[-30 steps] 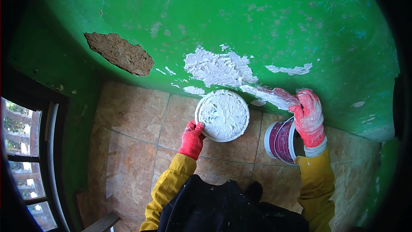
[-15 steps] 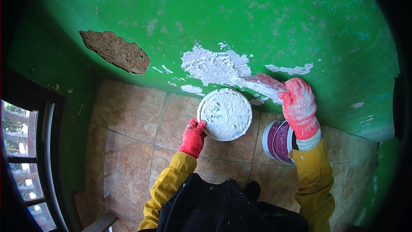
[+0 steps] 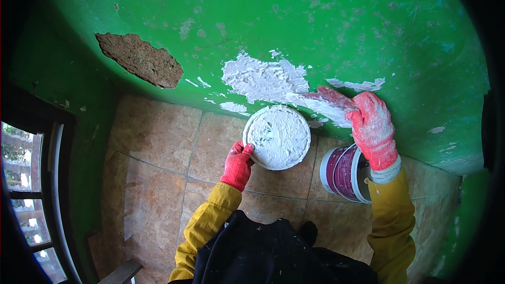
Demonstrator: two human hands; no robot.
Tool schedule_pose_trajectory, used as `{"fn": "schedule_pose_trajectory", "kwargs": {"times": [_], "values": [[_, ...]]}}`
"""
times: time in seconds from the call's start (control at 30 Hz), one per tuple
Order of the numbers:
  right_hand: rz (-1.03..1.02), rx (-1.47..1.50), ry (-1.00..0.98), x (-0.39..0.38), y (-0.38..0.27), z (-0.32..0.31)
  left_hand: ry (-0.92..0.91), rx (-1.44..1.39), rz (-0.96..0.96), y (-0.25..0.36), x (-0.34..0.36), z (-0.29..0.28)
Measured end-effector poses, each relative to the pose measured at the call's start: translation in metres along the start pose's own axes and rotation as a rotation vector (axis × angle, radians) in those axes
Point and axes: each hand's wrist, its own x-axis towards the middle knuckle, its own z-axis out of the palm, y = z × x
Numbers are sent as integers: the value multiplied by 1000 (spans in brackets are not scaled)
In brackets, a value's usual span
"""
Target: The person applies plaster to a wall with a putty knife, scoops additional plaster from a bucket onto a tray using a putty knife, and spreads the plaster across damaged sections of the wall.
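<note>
My left hand (image 3: pixel 238 166), in a red glove, pinches the left rim of a round white lid (image 3: pixel 279 138) spread with white putty. The lid is held just in front of the green wall's lower part. My right hand (image 3: pixel 372 126), its red glove smeared white, is closed round a reddish putty knife (image 3: pixel 332 97). White paste coats part of the flat blade, whose left end meets the right edge of a rough white putty patch (image 3: pixel 263 77) on the wall. The knife's grip is hidden inside my fist.
A maroon and white bucket (image 3: pixel 344 172) lies tilted on the tiled floor (image 3: pixel 158 179) below my right hand. Left of the putty, bare brown plaster (image 3: pixel 139 60) shows in a hole in the green wall (image 3: pixel 236 10). A dark-framed window (image 3: pixel 31 194) stands at far left.
My right hand and the putty knife have shifted slightly to the right, showing more of the bucket's rim. The lid stays in my left hand, almost in the same place.
</note>
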Motion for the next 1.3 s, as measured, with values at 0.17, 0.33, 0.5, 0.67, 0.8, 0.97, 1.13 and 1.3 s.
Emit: {"fn": "schedule_pose_trajectory", "kwargs": {"times": [0.17, 0.33, 0.5, 0.67, 0.8, 0.97, 1.13, 1.3], "values": [[-16, -80, 108, 4, -4, 6, -21, 9, -7, -4, 0, 4], [-35, -150, 145, 10, -10, -3, -20, 7, 0, -6, 0, 11], [-61, -287, 99, 15, -24, -16, -26, 13, -10, -7, 2, 8], [-16, -262, 23, 9, -39, -33, -25, -1, -6, -2, 0, 7], [9, -189, 26, 2, -46, -45, -53, 5, -3, 0, 1, -1], [94, -68, 30, -4, -45, -50, -29, -11, -9, 4, -1, -7], [-16, 63, -10, -12, -49, -22, 4, 5, -5, 10, -6, -18], [-43, 174, -78, -35, -60, 5, 32, -25, 9, 11, -13, -32]]}}
